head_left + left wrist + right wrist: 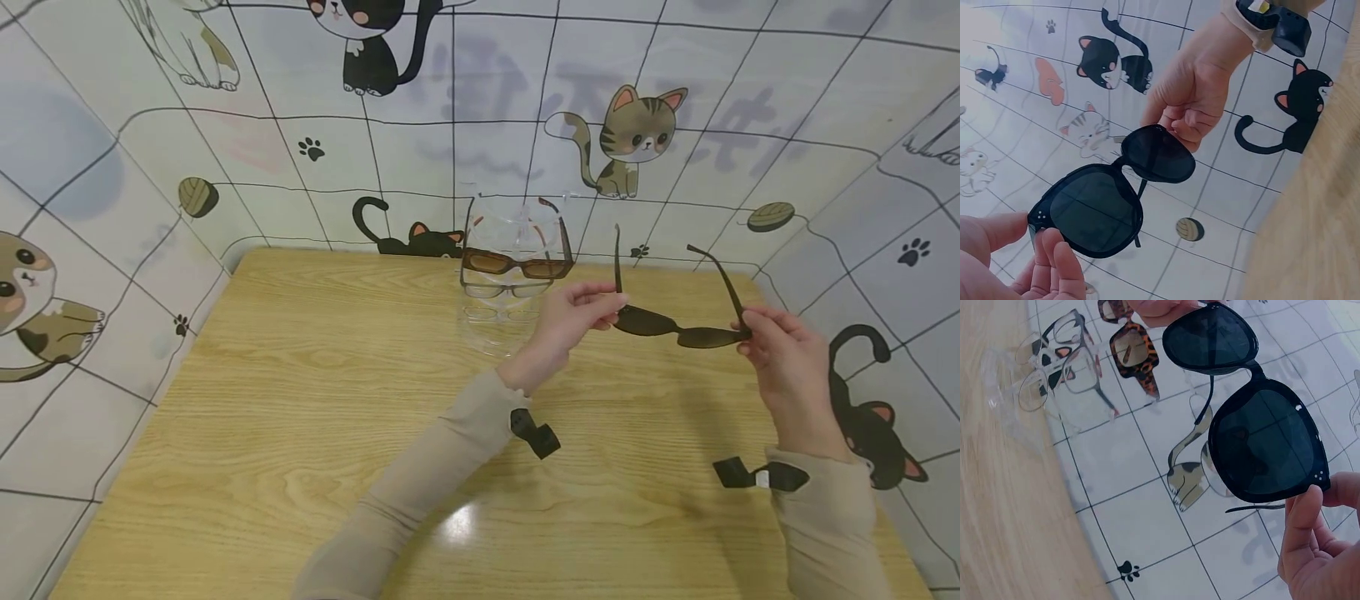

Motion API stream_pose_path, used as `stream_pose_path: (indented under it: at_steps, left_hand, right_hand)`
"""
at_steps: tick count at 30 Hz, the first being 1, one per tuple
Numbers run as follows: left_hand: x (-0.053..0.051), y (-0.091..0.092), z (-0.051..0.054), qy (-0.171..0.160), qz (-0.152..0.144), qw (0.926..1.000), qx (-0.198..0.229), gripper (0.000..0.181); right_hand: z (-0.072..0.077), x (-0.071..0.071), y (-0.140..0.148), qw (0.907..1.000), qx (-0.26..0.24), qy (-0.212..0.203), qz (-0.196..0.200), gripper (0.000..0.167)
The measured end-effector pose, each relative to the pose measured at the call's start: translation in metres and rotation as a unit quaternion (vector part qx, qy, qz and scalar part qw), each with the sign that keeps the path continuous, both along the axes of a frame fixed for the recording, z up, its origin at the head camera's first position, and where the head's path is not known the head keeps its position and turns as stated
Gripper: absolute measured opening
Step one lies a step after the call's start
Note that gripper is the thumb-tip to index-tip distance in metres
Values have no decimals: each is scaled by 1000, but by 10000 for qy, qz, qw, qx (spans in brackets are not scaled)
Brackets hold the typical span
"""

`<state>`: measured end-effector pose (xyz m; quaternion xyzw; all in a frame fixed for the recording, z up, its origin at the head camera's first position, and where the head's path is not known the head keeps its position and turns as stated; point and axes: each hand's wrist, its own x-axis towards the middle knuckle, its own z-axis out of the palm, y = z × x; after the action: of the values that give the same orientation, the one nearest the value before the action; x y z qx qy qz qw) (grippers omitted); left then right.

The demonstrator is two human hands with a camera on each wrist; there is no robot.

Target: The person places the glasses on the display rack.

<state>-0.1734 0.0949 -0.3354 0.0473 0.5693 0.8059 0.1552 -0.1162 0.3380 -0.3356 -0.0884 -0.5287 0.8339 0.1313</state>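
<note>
A pair of black sunglasses (pixel 645 322) with dark lenses hangs above the table's right side, held between both hands. Its temples are unfolded and point away toward the back wall. My left hand (pixel 573 321) pinches the left corner of the frame. At the other corner, my right hand (pixel 791 367) grips the hinge area between thumb and fingers. Both dark lenses of the sunglasses (pixel 1097 209) show from the front in the left wrist view. In the right wrist view the sunglasses (pixel 1266 447) hide part of the patterned wall.
Left of the hands, a clear display stand (pixel 487 343) holds brown tortoiseshell sunglasses (pixel 551 268) on top, with grey-framed glasses (pixel 487 291) and thin-rimmed glasses (pixel 480 314) below. The wooden table (pixel 300 400) meets cat-patterned walls (pixel 495 150) at the back and sides.
</note>
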Motion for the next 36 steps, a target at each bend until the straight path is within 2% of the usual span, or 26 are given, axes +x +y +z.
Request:
stream_pose_path:
  at_steps: [9, 16, 20, 27, 36]
  left_hand:
    - [-3, -23, 20, 391, 218, 9988, 178, 23]
    - [-7, -44, 36, 709, 373, 9967, 100, 25]
    - [-11, -58, 44, 851, 593, 9946, 46, 26]
    - [-18, -82, 52, 1091, 926, 9897, 49, 27]
    - [-28, -110, 58, 993, 1366, 9853, 261, 26]
  right_hand:
    - [19, -12, -19, 9991, -26, 158, 400, 3]
    - [35, -25, -42, 9984, 230, 436, 284, 1]
    - [43, -33, -57, 9969, 214, 612, 453, 3]
    - [53, -52, -82, 9952, 39, 646, 736, 7]
    - [61, -76, -113, 9955, 24, 413, 857, 5]
